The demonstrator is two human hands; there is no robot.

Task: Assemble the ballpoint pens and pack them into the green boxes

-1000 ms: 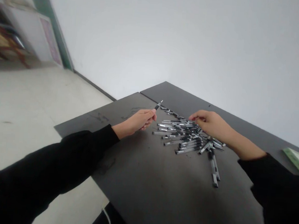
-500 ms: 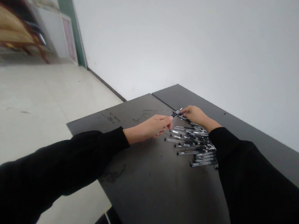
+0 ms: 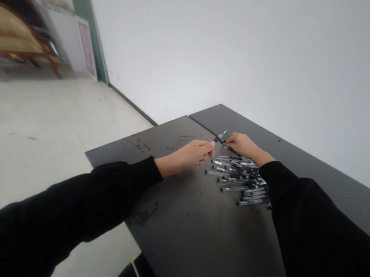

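My left hand (image 3: 198, 151) is closed around a pen (image 3: 219, 136) with a dark grip, its silvery tip pointing up and to the right; whether more than one pen is in that fist I cannot tell. Just right of that tip, my right hand (image 3: 244, 145) has its thumb and fingers pinched on a pen (image 3: 223, 141) at the far end of the heap. Below both hands lies a loose pile of clear-barrelled black pens (image 3: 239, 177), most lying roughly sideways and overlapping. The right wrist and sleeve hide the pile's right side.
The pens lie on a dark table (image 3: 190, 233) with smeared marks, and a seam parts it from a second dark table (image 3: 314, 165) against the white wall (image 3: 227, 43). A small dark bit (image 3: 279, 140) lies there. A tan sofa (image 3: 12, 31) stands far left.
My right hand has drawn slightly down and away from the tip of the pen in my left hand, and is now lower at the pile's far end. The left hand has barely moved.
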